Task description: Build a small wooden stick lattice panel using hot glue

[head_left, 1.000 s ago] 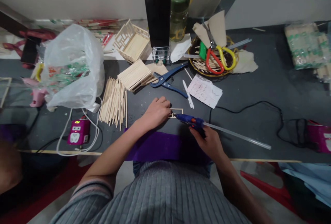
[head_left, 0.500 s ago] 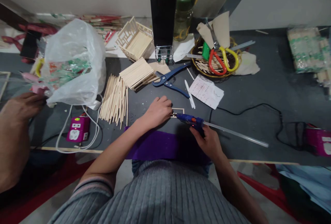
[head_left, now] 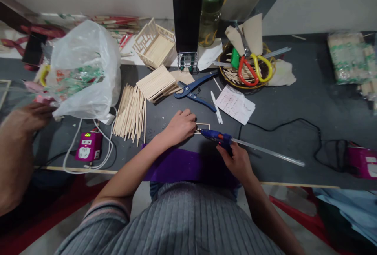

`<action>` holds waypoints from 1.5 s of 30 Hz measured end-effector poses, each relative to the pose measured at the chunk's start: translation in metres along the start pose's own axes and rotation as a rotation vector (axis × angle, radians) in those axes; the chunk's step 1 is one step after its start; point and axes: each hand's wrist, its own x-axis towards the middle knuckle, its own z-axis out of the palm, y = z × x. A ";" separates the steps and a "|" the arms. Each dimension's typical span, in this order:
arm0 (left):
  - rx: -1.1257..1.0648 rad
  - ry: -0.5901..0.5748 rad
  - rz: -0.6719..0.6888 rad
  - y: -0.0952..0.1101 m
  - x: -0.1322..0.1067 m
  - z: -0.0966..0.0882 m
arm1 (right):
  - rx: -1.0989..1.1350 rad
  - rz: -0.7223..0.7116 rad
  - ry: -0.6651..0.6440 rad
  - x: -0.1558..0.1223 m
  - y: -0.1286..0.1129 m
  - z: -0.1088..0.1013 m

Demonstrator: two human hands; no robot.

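Note:
My right hand is closed round a blue hot glue gun, and a long clear glue stick sticks out of its back. The gun's nozzle is at a small frame of thin wooden sticks lying on the dark table. My left hand rests on the left part of this frame, fingers curled and pressed down on it. The hand covers that end of the frame. Beyond my hands lie blue-handled cutters, a white pen and a printed paper.
Loose wooden sticks, a stick panel and a small stick box lie left of centre. A phone stands behind, beside a green bottle. A basket with scissors is at right. Another person's hand is by a plastic bag.
Both my hands, the glue gun and the wooden frame stay practically where they were. The view has shifted very slightly.

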 end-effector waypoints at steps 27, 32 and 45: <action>0.092 0.067 0.080 -0.005 0.000 0.007 | -0.015 0.019 -0.001 -0.002 0.003 0.000; 0.032 0.082 0.082 -0.008 -0.002 0.008 | -0.004 -0.025 0.030 0.000 0.001 0.001; -0.001 0.076 0.077 -0.009 -0.004 0.009 | -0.007 -0.024 0.026 0.000 0.000 0.002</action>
